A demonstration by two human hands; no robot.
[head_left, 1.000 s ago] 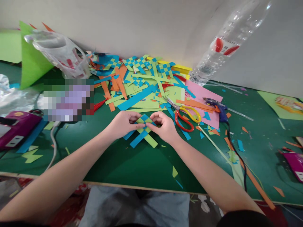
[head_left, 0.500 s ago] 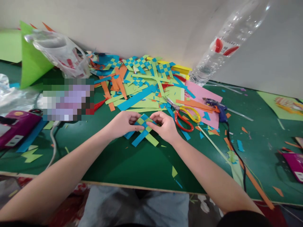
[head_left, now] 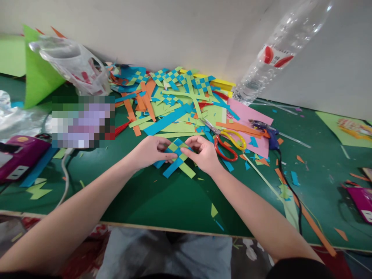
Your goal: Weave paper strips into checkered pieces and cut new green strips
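Between my two hands is a small woven paper piece (head_left: 178, 150) of blue and light green strips in a checkered pattern, with loose strip ends pointing toward me. My left hand (head_left: 152, 152) pinches its left side, thumb on top and fingers curled behind. On the right side my right hand (head_left: 202, 152) grips it the same way, thumb across the weave. Just beyond lies a heap of cut paper strips (head_left: 174, 127) in green, blue and orange. Scissors (head_left: 225, 143) with red and yellow handles rest right of my right hand.
More woven pieces (head_left: 171, 77) lie at the back by the wall. A plastic bottle (head_left: 276, 58) leans at the right, near a glue gun (head_left: 271, 137) with a black cord. At left are a plastic-bagged cup (head_left: 72, 66), a blurred-out object (head_left: 84, 124) and a purple device (head_left: 24, 159).
Both hands keep their hold on the woven paper piece, which has shifted only very slightly. Nothing else has visibly moved.
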